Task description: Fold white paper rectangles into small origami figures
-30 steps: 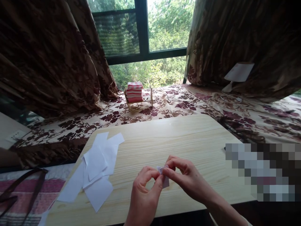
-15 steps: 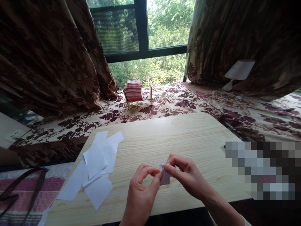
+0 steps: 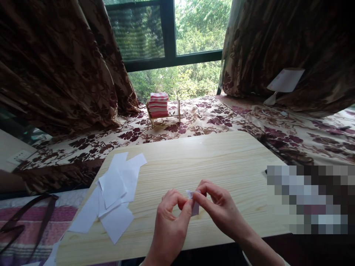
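Note:
A small folded piece of white paper [image 3: 195, 209] is held just above the front part of the wooden table [image 3: 210, 159]. My left hand [image 3: 172, 221] pinches its left side between thumb and index finger. From the right, my right hand [image 3: 222, 205] grips the upper edge, thumb and fingertips pressed together. Part of the paper is hidden behind my fingers. To the left of my hands, several loose sheets of white paper [image 3: 112, 188] lie overlapping on the tabletop.
Beyond the table, a small wooden rack [image 3: 179, 111] holds a stack of striped cloths [image 3: 158, 105] on a floral-covered ledge. A white lamp [image 3: 285, 80] stands at the far right. A dark strap [image 3: 47, 216] lies at left. A blurred-out patch covers the right side.
My left thumb and fingers have closed in on the paper, with the fingertips of both hands now nearer each other. The loose sheets have stayed put.

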The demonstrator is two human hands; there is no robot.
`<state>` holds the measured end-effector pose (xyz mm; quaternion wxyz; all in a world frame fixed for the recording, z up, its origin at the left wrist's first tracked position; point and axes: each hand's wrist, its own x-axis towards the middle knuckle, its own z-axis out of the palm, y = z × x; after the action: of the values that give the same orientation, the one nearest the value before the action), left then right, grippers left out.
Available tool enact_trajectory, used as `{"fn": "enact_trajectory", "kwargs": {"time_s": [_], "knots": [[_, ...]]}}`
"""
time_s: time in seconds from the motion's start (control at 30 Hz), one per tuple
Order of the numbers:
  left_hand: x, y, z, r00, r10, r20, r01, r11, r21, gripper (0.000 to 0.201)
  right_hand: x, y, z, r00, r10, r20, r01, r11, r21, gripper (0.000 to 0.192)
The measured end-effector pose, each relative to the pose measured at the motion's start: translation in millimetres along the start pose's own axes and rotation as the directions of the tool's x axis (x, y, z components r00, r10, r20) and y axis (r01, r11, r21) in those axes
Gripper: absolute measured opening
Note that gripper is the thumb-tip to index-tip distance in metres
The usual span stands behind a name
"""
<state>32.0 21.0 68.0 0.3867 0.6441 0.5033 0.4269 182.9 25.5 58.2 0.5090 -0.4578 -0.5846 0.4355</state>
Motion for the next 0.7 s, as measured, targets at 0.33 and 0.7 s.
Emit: {"fn": "enact_trajectory", "kwargs": {"time_s": [0.33,0.7], "knots": [[3.0,-1.0,-7.3,0.987,-0.007,0.158,0.024,0.994,-0.110,0.019,0.8,3.2,-5.4,0.997,0.067,0.028,-0.068,0.998,0.017,0.030],[2.8,7.1,-7.3,0.982,-0.041,0.182,0.050,0.998,-0.047,0.026,1.7,1.7,-8.6,0.981,0.091,0.173,-0.092,0.996,-0.002,0.026]]}}
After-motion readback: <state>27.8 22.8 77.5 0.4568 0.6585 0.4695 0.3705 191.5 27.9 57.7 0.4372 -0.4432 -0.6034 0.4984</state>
